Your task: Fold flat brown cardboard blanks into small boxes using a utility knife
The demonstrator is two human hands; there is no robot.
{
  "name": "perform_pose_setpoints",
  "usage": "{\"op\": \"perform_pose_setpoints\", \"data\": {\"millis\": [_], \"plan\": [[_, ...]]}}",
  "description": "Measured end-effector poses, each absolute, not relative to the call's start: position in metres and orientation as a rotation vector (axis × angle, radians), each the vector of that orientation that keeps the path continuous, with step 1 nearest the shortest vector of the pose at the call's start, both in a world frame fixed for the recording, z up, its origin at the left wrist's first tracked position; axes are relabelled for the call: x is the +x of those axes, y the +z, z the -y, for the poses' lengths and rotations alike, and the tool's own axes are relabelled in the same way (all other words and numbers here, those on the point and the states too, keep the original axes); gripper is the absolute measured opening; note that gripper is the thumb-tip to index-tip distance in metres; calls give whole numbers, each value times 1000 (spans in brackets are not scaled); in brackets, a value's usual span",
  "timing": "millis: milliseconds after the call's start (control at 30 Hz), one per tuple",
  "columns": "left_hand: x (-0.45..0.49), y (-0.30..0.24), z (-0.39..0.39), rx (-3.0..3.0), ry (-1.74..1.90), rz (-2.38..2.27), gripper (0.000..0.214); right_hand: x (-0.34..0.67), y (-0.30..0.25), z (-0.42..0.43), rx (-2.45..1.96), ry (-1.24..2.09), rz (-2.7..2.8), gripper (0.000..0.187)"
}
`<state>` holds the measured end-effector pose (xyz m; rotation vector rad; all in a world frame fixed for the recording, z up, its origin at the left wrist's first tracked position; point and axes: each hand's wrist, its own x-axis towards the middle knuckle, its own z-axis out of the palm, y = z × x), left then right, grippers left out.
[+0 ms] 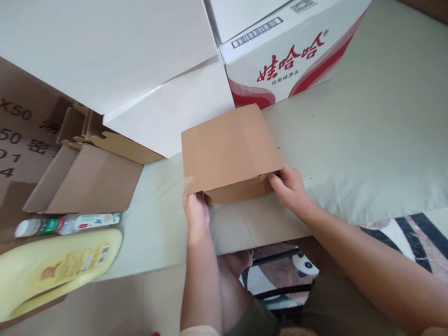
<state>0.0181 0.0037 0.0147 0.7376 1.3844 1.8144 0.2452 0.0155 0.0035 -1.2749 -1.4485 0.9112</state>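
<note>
A small brown cardboard box [229, 151] lies closed on the pale green sheet [367, 140] in front of me. My left hand [195, 212] grips its near left corner, fingers curled under the lid edge. My right hand [289, 186] pinches the near right corner at the lid tab. Both hands press on the box's front side.
A white carton with red lettering [290, 51] stands behind the box, next to large white cartons [115, 51]. An open brown box [87, 182] lies at the left, with a plastic bottle [66, 224] and a yellow bottle [52, 268] near it.
</note>
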Motion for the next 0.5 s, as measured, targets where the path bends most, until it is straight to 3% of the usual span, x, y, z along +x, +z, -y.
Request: {"op": "perform_pose_setpoints", "data": {"millis": [500], "plan": [[14,13,-3,790,1629,-1331,31,248,3,-16,-1287,921,1423,7]]}}
